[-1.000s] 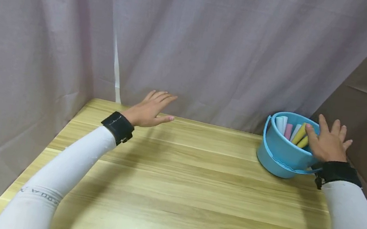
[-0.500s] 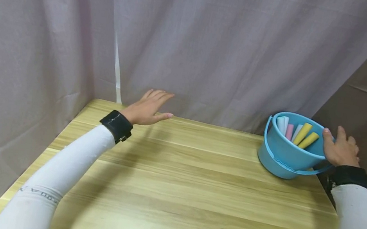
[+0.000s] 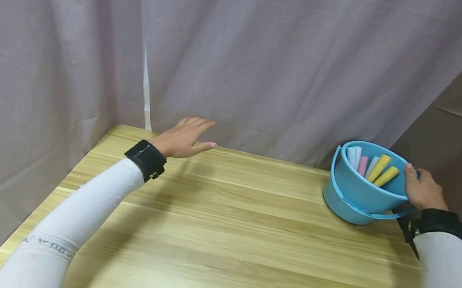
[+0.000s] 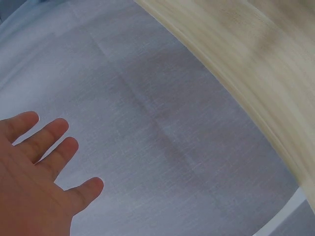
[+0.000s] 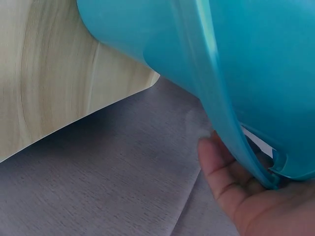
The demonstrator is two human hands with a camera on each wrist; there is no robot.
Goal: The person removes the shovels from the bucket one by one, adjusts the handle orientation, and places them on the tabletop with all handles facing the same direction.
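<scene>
In the head view, the blue bucket (image 3: 362,193) stands tilted at the right of the frame on the far right corner of the wooden table (image 3: 216,241), holding chalk sticks (image 3: 371,166), and the right hand (image 3: 422,188) grips its rim, thumb hooked over the edge; the left hand (image 3: 184,137) hovers left of centre by the curtain (image 3: 249,52), fingers straight and holding nothing. The left wrist view shows that hand (image 4: 34,182) at lower left, fingers spread before the grey cloth. The right wrist view shows the bucket (image 5: 236,73) filling the upper right, its handle (image 5: 231,132) lying against the right hand (image 5: 246,201) at the lower right.
</scene>
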